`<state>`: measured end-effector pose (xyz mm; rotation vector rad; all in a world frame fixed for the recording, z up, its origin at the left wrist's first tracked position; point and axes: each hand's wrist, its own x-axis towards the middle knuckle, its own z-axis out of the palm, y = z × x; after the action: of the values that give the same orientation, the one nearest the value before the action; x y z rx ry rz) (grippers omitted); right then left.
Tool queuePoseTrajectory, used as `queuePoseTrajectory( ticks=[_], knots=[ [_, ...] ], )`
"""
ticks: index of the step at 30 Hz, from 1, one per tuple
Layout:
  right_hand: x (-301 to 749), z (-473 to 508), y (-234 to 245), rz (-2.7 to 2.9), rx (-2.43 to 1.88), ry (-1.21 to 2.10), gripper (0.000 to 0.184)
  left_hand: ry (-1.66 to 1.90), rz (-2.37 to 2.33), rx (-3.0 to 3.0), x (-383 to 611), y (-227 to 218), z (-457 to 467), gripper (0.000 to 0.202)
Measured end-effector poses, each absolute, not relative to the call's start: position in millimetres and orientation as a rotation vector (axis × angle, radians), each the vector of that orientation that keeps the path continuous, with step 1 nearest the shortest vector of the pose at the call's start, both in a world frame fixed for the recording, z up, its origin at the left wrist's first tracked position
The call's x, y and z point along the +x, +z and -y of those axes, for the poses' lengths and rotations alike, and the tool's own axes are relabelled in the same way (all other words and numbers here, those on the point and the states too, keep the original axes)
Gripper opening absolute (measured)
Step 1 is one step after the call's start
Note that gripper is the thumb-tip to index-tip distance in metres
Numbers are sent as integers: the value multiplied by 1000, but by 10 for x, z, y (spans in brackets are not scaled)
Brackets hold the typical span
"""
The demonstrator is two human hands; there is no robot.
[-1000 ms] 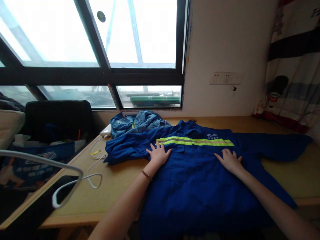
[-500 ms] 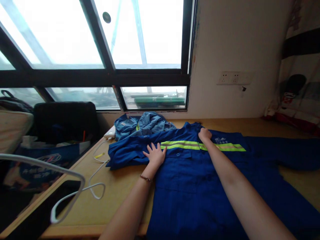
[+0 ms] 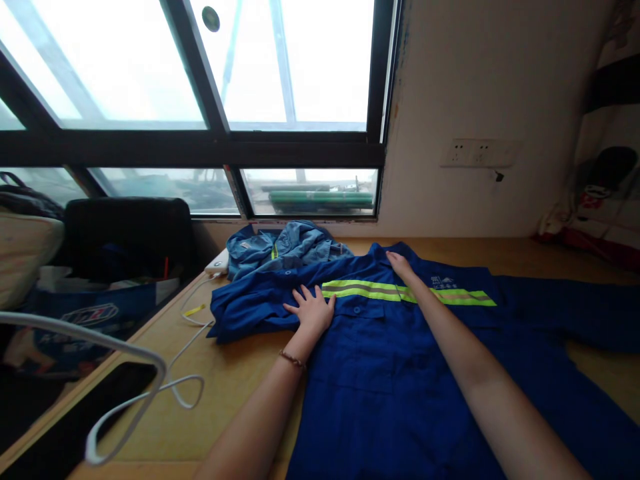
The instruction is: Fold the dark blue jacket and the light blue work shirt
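A dark blue jacket [image 3: 350, 380] lies spread out, front up, on the wooden table [image 3: 245, 380], with its collar toward the wall. The left hand [image 3: 315, 312] rests on the jacket where the left-side sleeve meets the body, palm down and fingers spread wide, beside the end of the yellow-green reflective strip [image 3: 363, 291]. A bracelet [image 3: 292, 361] circles that wrist. The right hand [image 3: 401, 265] reaches over the jacket's chest to the collar, its fingers close together — whether they pinch the cloth I cannot tell. Its forearm crosses the strip, and white print [image 3: 443, 283] shows on the jacket's chest to the right of it. A lighter blue garment [image 3: 303, 245] sits crumpled just behind the jacket's left-side sleeve, and a white box [image 3: 218, 264] stands near that sleeve's end. Left of the jacket a white cable [image 3: 120, 341] loops.
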<state>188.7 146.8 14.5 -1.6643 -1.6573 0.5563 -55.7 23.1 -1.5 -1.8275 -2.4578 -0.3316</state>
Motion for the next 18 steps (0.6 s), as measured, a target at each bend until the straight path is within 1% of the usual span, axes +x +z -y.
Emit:
queuePoseTrajectory(
  ticks=[2, 5, 6, 10, 13, 18],
  knots=[
    [1775, -1448, 22, 1763, -1674, 506, 54, -329, 2465, -1832, -549, -11, -231, 67],
    [1713, -1459, -96, 1963, -1702, 368, 62, -318, 2494, -1829, -555, 6, -226, 67],
    [1722, -1475, -107, 1998, -1699, 341, 62, -316, 2504, -1826, -566, 13, -224, 68],
    [1930, -1498, -15, 1884, -1675, 316, 48, -321, 2499, -1862, -667, 30, -222, 75],
    [2361, -1365, 133, 1724, -1784, 218, 45, -342, 2450, -1954, -795, 34, -239, 78],
    [3685, -858, 262, 1369, -2106, 42, 46, -397, 2394, -2112, -1087, 54, -310, 62]
  ],
)
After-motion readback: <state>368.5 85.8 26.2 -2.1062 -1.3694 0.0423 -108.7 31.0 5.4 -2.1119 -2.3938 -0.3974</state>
